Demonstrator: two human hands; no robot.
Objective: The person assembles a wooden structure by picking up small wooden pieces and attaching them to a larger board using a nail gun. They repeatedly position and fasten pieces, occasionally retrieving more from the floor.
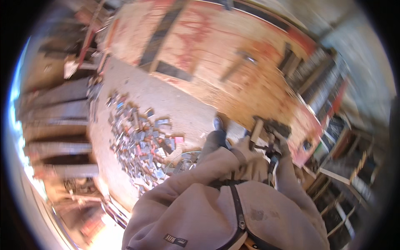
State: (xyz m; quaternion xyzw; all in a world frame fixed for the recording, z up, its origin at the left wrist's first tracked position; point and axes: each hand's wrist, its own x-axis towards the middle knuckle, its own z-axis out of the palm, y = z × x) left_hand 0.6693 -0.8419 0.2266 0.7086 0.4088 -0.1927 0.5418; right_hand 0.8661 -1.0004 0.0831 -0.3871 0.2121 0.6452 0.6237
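Observation:
Both my hands are in front of my body, right of the middle, and blurred by motion. My left hand (246,146) is closed at the lower end of a short light wood block (257,131). To the right of the block, my right hand (282,141) is closed around part of a dark tool (272,151), whose exact kind I cannot make out. A dark heap (276,126) shows just beyond the hands, on or by the edge of the wooden work table (233,89). The fingers are only partly visible.
A large pile of small offcuts (143,143) covers the floor at left. Dark boards (62,96) are stacked along the left side. A grey metal piece (239,66) lies on the table. Long bars (314,79) and a wooden rack (339,166) stand at right. My shoe (218,123) is beside the table.

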